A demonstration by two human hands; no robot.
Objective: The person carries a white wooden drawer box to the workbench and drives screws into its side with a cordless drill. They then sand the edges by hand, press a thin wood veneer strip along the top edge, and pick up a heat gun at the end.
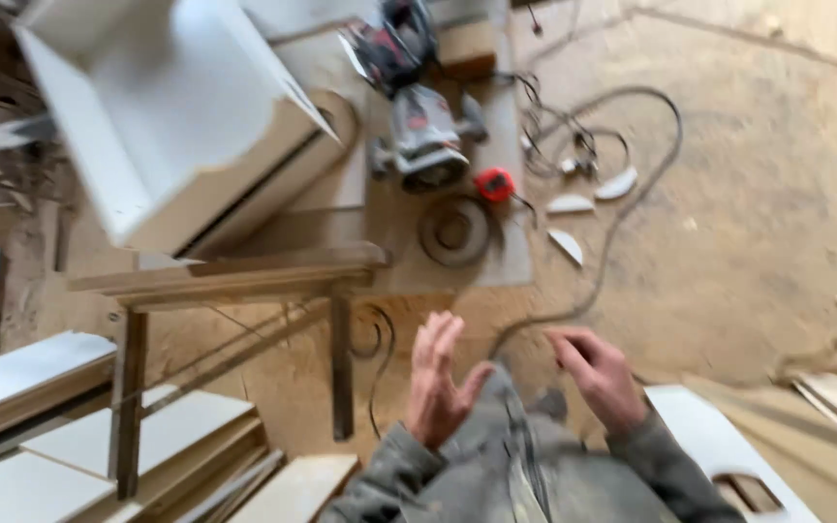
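My left hand (438, 380) is raised in front of me with the fingers spread and the palm turned right; it holds nothing. My right hand (598, 376) hangs a little apart from it, fingers loosely curled downward, also holding nothing. Both come out of grey sleeves above my grey trousers (515, 455). Nearest to them on the sawdust-covered floor runs a dark cable (573, 305). A white cut panel (719, 446) lies just right of my right hand. The picture is blurred by motion.
A power router (426, 140) and another red-and-black tool (389, 44) lie on a board ahead, with a red tape measure (494, 184) and a round disc (453, 232). A white cabinet piece (176, 116) stands at upper left, a wooden frame (234, 281) below it, and stacked white boards (99, 436) at lower left.
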